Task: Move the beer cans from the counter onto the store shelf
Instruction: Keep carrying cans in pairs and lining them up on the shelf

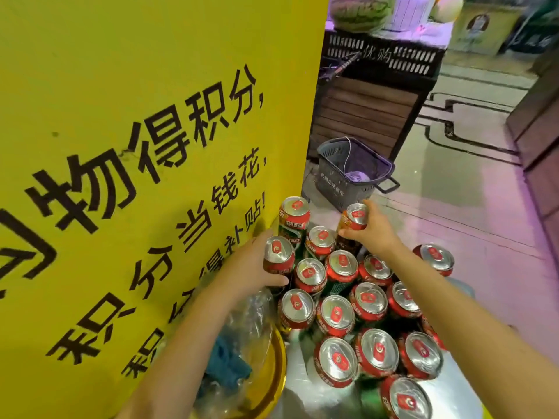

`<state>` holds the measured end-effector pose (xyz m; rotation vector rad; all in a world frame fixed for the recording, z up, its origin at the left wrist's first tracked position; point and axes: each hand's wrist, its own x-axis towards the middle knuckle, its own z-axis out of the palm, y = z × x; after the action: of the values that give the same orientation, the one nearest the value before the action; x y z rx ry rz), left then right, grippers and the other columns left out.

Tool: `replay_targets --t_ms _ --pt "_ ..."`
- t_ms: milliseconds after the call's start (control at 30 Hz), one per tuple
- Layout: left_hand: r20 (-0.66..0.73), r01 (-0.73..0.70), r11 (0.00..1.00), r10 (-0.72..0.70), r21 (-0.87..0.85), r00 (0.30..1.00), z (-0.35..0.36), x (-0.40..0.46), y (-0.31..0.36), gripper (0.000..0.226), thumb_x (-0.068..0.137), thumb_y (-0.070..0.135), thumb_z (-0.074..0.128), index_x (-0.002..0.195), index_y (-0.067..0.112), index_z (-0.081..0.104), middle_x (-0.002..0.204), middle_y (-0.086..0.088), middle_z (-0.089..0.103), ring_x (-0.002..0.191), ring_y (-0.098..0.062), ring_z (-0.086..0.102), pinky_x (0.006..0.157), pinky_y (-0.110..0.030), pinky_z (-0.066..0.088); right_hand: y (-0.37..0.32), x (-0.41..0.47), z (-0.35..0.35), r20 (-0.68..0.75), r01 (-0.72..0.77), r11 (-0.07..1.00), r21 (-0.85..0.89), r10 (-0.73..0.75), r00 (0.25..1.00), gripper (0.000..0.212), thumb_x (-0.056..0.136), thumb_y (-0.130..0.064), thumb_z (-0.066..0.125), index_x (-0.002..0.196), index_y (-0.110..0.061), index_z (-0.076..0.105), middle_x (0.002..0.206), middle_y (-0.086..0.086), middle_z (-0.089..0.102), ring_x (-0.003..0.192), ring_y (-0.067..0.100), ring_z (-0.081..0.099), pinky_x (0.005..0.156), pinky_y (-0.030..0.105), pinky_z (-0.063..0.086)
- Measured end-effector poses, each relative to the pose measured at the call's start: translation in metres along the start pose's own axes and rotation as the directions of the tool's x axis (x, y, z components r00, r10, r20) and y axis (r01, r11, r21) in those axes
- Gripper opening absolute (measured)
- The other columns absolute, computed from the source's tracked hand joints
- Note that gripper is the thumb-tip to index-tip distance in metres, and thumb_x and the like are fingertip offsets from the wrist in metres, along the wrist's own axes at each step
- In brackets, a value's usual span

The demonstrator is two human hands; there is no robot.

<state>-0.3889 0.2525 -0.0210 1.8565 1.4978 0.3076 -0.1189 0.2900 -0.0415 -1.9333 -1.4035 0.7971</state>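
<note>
Beer cans [357,300]: clustered upright on metal counter [305,388], beside yellow sign [136,146]. Left hand [251,264]: fingers curled round one can [278,258]. Right hand [375,228]: grips raised can [354,217].

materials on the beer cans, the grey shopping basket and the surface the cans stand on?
Beer cans: metal, likely aluminium; bare silvery lids with bright glints, glossy red and green printed walls.
Shopping basket: moulded plastic by its look; matte grey lattice walls, dark handle.
Counter surface: seems brushed or polished metal, perhaps stainless; grey with soft blurred reflections. Little of it shows.
</note>
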Motion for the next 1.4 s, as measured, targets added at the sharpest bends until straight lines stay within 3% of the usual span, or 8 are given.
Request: replay_targets --t_ms 167,367,500,700,833,1067,1267,1400 --pt "-0.045 -0.025 0.999 0.024 -0.033 0.999 0.003 0.006 -0.006 0.090 0.062 0.036 0.085 0.136 0.035 0.034 0.130 0.008 0.056 0.119 -0.016 0.053 0.099 -0.038 0.046 -0.001 0.002 0.004 -0.074 0.003 0.999 -0.044 -0.007 0.997 0.085 0.061 -0.015 0.087 0.132 -0.012 0.040 0.120 0.009 0.059 0.105 0.026 0.059 0.087 0.040 0.051" --pt "-0.135 -0.078 0.995 0.069 -0.065 0.988 -0.002 0.006 0.000 0.062 0.058 0.038 0.085 0.111 0.036 0.054 0.103 0.015 0.066 0.097 -0.007 0.061 0.083 -0.027 0.051 -0.009 -0.007 -0.003 -0.118 0.058 0.997 -0.045 -0.063 0.991 0.071 0.055 -0.019 0.089 0.115 -0.019 0.051 0.104 0.004 0.065 0.090 0.023 0.063 0.075 0.043 0.056" --pt "-0.236 -0.119 0.986 0.090 -0.113 0.968 -0.025 -0.002 0.021 0.059 0.060 0.040 0.084 0.110 0.037 0.054 0.093 0.021 0.060 0.091 -0.003 0.059 0.069 -0.015 0.045 -0.036 -0.019 -0.025 -0.181 0.124 0.990 0.065 -0.111 0.977 0.064 0.058 -0.012 0.087 0.111 -0.022 0.052 0.100 -0.002 0.064 0.091 0.017 0.062 0.074 0.029 0.051" --pt "-0.404 -0.246 0.946 0.144 -0.212 0.904 -0.059 -0.029 0.059 0.059 0.059 0.035 0.086 0.106 0.041 0.052 0.094 0.025 0.058 0.090 0.004 0.055 0.072 -0.014 0.044 -0.087 -0.055 -0.076 -0.276 0.246 0.929 0.276 -0.169 0.946 0.072 0.057 -0.009 0.088 0.119 -0.021 0.052 0.105 -0.006 0.062 0.092 0.008 0.062 0.074 0.022 0.051" --pt "-0.503 -0.370 0.825 0.124 -0.427 0.856 -0.070 -0.055 0.081 0.058 0.058 0.037 0.084 0.109 0.035 0.056 0.099 0.014 0.064 0.090 -0.001 0.062 0.070 -0.014 0.048 -0.106 -0.097 -0.106 -0.299 0.279 0.805 0.524 -0.134 0.945 0.066 0.052 -0.013 0.088 0.111 -0.019 0.059 0.099 -0.003 0.068 0.090 0.014 0.066 0.079 0.029 0.053" --pt "-0.406 -0.400 0.427 0.081 -0.811 0.910 -0.059 -0.108 0.117 0.065 0.043 0.036 0.077 0.106 0.026 0.062 0.092 0.001 0.071 0.086 -0.017 0.069 0.070 -0.026 0.055 -0.098 -0.181 -0.127 -0.215 0.231 0.618 0.751 -0.102 0.971 0.087 0.030 -0.038 0.089 0.108 -0.011 0.061 0.086 0.002 0.073 0.077 0.018 0.070 0.064 0.028 0.055" --pt "-0.370 -0.355 0.341 0.023 -0.870 0.929 -0.018 -0.172 0.134 0.073 0.042 0.047 0.074 0.107 0.015 0.060 0.091 -0.008 0.072 0.084 -0.028 0.070 0.068 -0.038 0.058 -0.079 -0.247 -0.139 -0.182 0.251 0.599 0.760 -0.173 0.968 0.061 0.034 -0.029 0.078 0.092 -0.021 0.063 0.075 0.001 0.073 0.065 0.015 0.070 0.054 0.024 0.054" --pt "-0.361 -0.289 0.322 -0.191 -0.902 0.913 0.019 -0.225 0.134 0.078 0.049 0.052 0.065 0.116 0.012 0.058 0.099 -0.015 0.071 0.084 -0.029 0.070 0.066 -0.039 0.058 -0.059 -0.287 -0.139 -0.108 0.240 0.633 0.736 -0.241 0.965 0.087 0.030 -0.034 0.087 0.109 -0.012 0.059 0.089 0.011 0.073 0.076 0.028 0.070 0.063 0.035 0.057"
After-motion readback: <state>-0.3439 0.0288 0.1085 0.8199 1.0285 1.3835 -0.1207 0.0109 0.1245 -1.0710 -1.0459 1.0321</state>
